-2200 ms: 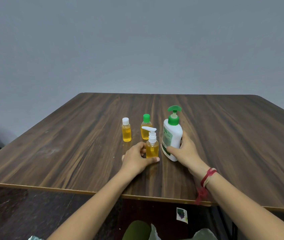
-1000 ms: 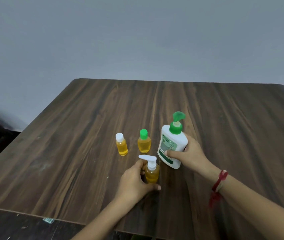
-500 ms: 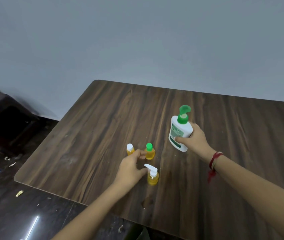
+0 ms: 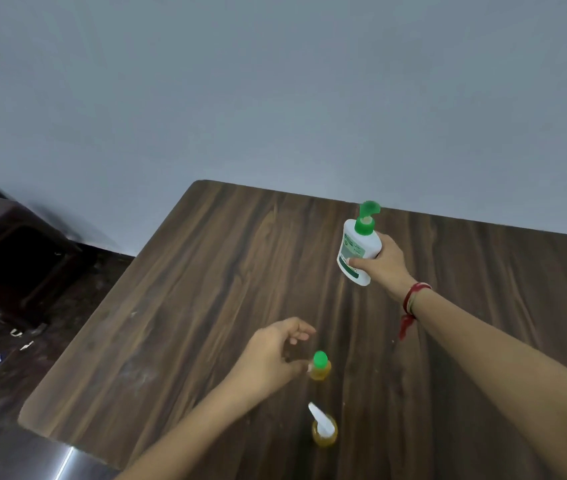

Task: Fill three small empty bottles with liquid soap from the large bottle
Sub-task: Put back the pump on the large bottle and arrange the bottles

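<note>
On the wooden table [image 4: 223, 271], I see R hand [image 4: 384, 265] gripping the large bottle [image 4: 356, 249] (tilted); L hand [image 4: 271, 355] loose, fingers apart, thumb at green-capped bottle [image 4: 319, 368].

The large bottle [image 4: 358, 251] hides most fingers of the right hand [image 4: 386, 268], and its label is too blurry to read. At 9 o'clock a dark box [image 4: 15, 265] is blurry and cut off.
</note>
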Action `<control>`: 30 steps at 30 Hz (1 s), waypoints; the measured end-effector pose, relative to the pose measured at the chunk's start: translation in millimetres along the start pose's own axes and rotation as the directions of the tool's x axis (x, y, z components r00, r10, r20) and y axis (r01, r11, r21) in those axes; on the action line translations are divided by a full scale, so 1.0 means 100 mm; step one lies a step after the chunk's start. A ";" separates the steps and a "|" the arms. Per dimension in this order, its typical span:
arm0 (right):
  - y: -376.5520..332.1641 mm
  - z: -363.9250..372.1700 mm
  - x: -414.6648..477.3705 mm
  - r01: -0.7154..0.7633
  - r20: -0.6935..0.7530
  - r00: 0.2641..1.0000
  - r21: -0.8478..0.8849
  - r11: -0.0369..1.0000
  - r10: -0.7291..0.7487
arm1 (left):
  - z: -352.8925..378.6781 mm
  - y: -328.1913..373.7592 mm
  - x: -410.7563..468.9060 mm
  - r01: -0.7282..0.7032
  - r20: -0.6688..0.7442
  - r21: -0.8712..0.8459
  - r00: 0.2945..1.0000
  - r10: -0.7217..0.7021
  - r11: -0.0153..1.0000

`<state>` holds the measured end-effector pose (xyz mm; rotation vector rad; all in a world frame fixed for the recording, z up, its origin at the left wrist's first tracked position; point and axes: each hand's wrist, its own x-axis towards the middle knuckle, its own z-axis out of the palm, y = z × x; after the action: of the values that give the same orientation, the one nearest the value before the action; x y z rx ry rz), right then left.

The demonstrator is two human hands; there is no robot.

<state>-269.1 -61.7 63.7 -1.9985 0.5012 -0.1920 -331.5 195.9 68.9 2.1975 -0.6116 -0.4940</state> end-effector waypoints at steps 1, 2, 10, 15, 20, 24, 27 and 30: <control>-0.04 0.04 0.12 -0.003 -0.008 1.000 0.000 1.000 0.003 | -0.07 0.01 0.08 -0.014 -0.007 -0.014 1.000 0.014 1.000; -0.06 0.08 0.26 -0.007 -0.018 1.000 0.002 1.000 0.007 | -0.15 0.03 0.16 -0.021 -0.011 -0.031 1.000 0.021 0.999; -0.05 0.47 1.27 -0.068 -0.097 0.993 0.018 0.998 0.069 | -0.48 -0.17 0.95 -0.007 -0.045 -0.130 0.999 0.002 0.992; 0.06 0.67 1.73 -0.094 -0.119 0.988 0.017 0.995 0.096 | -0.51 -0.31 1.38 0.013 -0.034 -0.136 0.999 -0.018 0.991; 0.16 0.85 2.02 -0.107 -0.119 0.986 0.054 0.993 0.113 | -0.60 -0.47 1.72 0.035 -0.053 -0.111 0.998 -0.041 0.993; 0.22 0.91 2.21 -0.110 -0.129 0.984 0.072 0.991 0.119 | -0.64 -0.61 1.93 0.067 -0.085 -0.155 0.993 -0.081 0.986; 0.26 0.93 2.33 -0.122 -0.126 0.983 0.105 0.987 0.134 | -0.64 -0.66 2.03 0.082 -0.087 -0.155 0.992 -0.097 0.985; 0.26 0.92 2.42 -0.107 -0.137 0.982 0.144 0.984 0.127 | -0.64 -0.66 2.15 0.080 -0.092 -0.175 0.991 -0.097 0.981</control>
<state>-26.3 -100.3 -21.5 -1.8241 0.6793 -0.2927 -106.9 149.1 25.7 2.0784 -0.4035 -0.4619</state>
